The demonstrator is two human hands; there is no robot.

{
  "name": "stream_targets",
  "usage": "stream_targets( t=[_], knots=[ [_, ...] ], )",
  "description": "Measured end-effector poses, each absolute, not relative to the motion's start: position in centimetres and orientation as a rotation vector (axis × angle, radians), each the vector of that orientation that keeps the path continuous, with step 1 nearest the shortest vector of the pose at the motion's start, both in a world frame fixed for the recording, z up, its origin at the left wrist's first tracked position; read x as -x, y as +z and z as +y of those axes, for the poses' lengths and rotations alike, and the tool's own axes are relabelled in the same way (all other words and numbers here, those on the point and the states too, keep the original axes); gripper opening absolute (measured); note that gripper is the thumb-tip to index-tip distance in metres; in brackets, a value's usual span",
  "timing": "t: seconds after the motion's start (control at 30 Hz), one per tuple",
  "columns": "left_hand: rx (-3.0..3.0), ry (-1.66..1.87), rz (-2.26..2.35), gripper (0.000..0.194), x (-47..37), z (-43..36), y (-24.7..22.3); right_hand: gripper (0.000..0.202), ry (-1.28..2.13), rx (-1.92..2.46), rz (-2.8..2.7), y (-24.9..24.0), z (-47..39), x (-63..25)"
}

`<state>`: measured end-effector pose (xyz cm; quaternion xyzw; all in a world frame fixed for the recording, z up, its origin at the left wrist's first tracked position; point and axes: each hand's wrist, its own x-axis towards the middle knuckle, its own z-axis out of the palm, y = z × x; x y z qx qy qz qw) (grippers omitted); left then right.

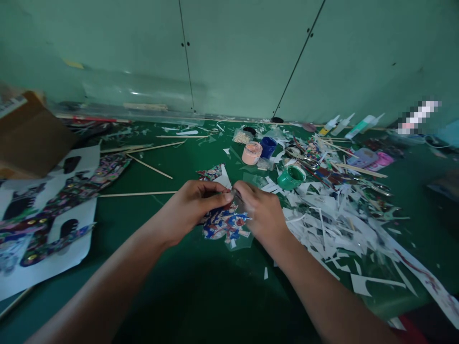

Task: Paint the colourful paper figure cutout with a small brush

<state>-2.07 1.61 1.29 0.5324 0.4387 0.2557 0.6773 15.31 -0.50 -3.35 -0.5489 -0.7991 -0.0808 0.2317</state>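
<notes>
Near the middle of the green table, my left hand pinches the edge of a blue, red and white patterned cutout between thumb and index finger. My right hand is closed at the cutout's right side, its fingertips almost touching my left thumb. Something small and greyish lies between the fingertips, too small and blurred to name. A patterned scrap with a white edge shows just behind my hands. Clear film shows beneath the cutout's lower edge.
At the left are a cardboard box and patterned sheets. Thin sticks lie behind my left hand. Pink, blue and green paint jars stand beyond my right hand, beside scissors and white paper scraps.
</notes>
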Motion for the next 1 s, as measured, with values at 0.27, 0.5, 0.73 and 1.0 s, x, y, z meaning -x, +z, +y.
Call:
stream_targets(
  t=[0.27, 0.5, 0.73, 1.0],
  knots=[
    [-1.117, 0.615, 1.01, 0.015, 1.6, 1.3, 2.1, 0.019, -0.14, 1.672, -2.117, -3.4, -1.0, -14.5],
    [-1.36, 0.632, 1.083, 0.015, 1.4, 0.9, 1.5, 0.019, 0.28, 1.707, -1.811, -2.2, 0.8, -16.5],
    [-1.584, 0.645, 1.218, 0.024, 1.8, 1.2, 1.6, 0.022, 0.887, 1.225, -1.561, -0.9, 0.4, -17.1],
    [-1.701, 0.695, 1.257, 0.018, 2.0, 1.0, 1.7, 0.014, 0.809, 1.251, -1.693, 0.1, -0.2, -16.7]
  ],
)
